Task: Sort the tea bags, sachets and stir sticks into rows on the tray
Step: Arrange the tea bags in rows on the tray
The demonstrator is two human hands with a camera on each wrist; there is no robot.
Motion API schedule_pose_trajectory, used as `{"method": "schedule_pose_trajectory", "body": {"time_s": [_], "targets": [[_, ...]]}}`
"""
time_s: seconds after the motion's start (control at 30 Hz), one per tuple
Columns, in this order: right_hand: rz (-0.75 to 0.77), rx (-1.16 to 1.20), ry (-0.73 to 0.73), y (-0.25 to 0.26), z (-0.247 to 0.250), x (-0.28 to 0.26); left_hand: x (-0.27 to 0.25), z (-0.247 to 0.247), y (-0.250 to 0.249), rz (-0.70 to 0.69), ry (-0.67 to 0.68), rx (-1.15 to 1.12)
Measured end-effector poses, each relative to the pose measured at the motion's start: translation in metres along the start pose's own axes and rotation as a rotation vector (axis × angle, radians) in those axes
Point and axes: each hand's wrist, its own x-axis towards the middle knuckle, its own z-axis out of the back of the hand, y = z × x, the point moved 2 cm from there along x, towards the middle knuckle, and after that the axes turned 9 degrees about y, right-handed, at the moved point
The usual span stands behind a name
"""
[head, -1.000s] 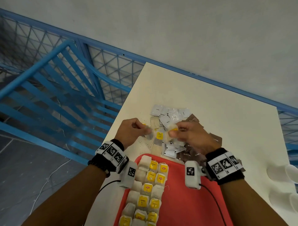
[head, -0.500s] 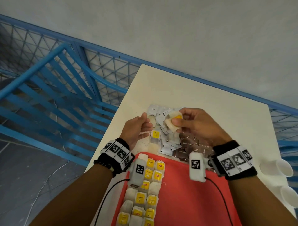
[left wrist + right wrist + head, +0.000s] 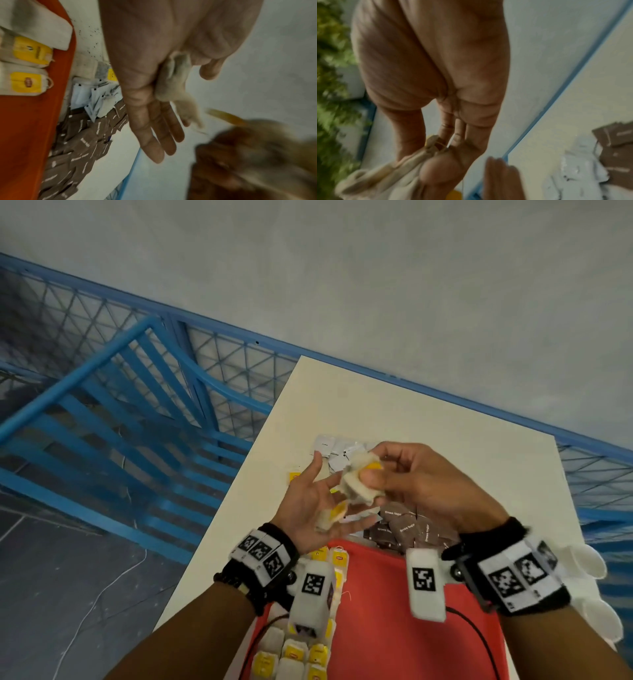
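My right hand point(image 3: 368, 478) pinches a small bunch of beige tea bags point(image 3: 358, 482) with yellow tags, held above the table; the right wrist view shows the thumb pressed on those tea bags point(image 3: 385, 180). My left hand point(image 3: 318, 498) is turned palm up just left of them, fingers straight and spread. One tea bag point(image 3: 334, 512) lies across it, seen near the thumb as a blurred tea bag point(image 3: 173, 83). The red tray point(image 3: 383, 611) lies below both wrists, with rows of tea bags point(image 3: 294, 652) along its left side.
Brown sachets point(image 3: 400, 529) are heaped just beyond the tray's far edge, and white sachets point(image 3: 330, 446) lie farther back. A single yellow-tagged tea bag point(image 3: 294, 475) lies at the table's left edge. White paper cups point(image 3: 589, 563) stand at the right. A blue railing point(image 3: 137, 412) borders the table.
Both hands rose off the pile. The right hand carried its tea bags up and toward the left hand, which turned palm up and opened with one tea bag on it.
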Motion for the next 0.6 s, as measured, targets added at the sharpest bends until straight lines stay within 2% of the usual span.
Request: {"method": "schedule_pose_trajectory", "body": {"time_s": [0.1, 0.23, 0.37, 0.43, 0.53, 0.6], "targets": [[-0.078, -0.262, -0.078, -0.028, -0.012, 0.001, -0.022, -0.010, 0.017, 0.019, 0.021, -0.005], [-0.098, -0.530, -0.177, -0.057, -0.037, -0.001, -0.040, -0.017, 0.042, -0.062, -0.031, 0.012], [-0.035, -0.945, -0.261, -0.073, -0.065, -0.014, -0.045, -0.006, 0.064, -0.063, -0.235, 0.078], [0.012, -0.940, -0.355, -0.077, -0.066, -0.029, -0.050, -0.007, 0.070, -0.105, -0.269, 0.023], [0.099, -0.695, -0.603, -0.082, -0.058, -0.057, -0.054, -0.009, 0.072, -0.226, -0.310, -0.038], [-0.007, -0.585, -0.563, -0.092, -0.063, -0.069, -0.055, -0.015, 0.075, -0.280, -0.324, -0.039]]}}
